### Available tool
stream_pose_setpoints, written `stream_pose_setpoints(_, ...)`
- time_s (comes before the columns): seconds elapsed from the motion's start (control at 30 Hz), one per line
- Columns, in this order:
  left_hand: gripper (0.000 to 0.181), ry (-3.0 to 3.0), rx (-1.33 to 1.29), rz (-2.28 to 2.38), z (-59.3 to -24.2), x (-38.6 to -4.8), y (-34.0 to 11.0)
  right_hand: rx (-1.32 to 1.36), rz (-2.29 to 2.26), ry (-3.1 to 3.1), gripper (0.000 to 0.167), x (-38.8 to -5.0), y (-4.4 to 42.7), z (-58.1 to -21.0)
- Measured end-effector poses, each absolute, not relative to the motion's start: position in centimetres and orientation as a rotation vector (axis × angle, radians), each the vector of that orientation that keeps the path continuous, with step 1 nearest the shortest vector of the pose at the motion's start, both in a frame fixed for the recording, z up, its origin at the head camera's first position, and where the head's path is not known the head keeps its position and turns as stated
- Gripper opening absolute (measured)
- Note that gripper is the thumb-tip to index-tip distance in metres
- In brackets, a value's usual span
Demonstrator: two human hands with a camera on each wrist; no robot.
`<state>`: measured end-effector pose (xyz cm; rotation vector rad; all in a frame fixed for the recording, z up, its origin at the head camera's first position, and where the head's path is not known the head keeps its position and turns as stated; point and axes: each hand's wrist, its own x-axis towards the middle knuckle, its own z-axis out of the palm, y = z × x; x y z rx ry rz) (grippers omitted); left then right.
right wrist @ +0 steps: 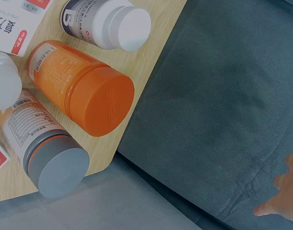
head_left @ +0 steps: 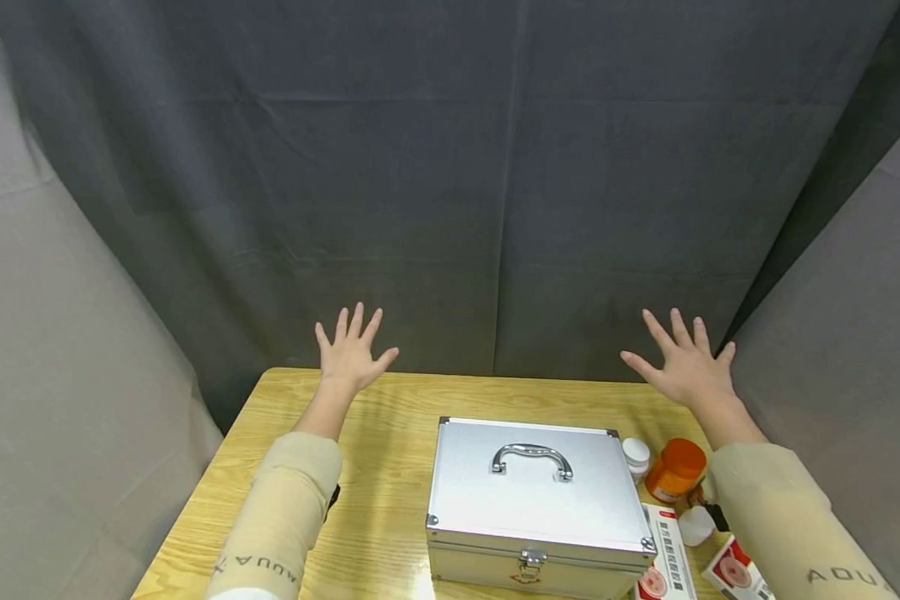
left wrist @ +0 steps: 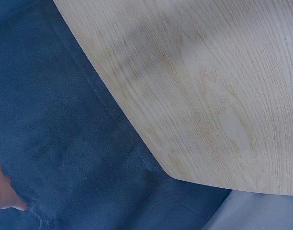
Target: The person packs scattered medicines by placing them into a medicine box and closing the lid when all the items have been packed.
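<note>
My left hand (head_left: 348,357) is held out past the table's back left part, fingers straight and spread, holding nothing. Likewise spread and bare, my right hand (head_left: 690,367) reaches over the back right edge. Between the two arms stands a silver metal case (head_left: 532,492), its lid down, with a chrome handle (head_left: 532,452) on top and a latch (head_left: 531,565) in front. Nearest the right arm are an orange jar (head_left: 677,471) and a white bottle (head_left: 636,457). Only part of each hand enters its own wrist view.
Right of the case lie a white-and-red box (head_left: 667,554), a second box (head_left: 738,571) and a small white bottle (head_left: 696,527). A grey-capped bottle (right wrist: 46,143) shows in the right wrist view. Dark cloth (head_left: 420,183) hangs behind the wooden table (head_left: 375,500), grey cloth at both sides.
</note>
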<state>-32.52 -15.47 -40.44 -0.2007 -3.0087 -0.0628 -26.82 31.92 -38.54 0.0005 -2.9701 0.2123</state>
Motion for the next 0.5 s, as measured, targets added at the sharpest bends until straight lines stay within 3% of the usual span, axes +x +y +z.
stream_pose_setpoints(0.5,0.076,-3.014,-0.198,-0.055,-40.58,-32.50,-15.45,0.006,0.227,-2.980,0.084,-26.62,32.16,-38.72)
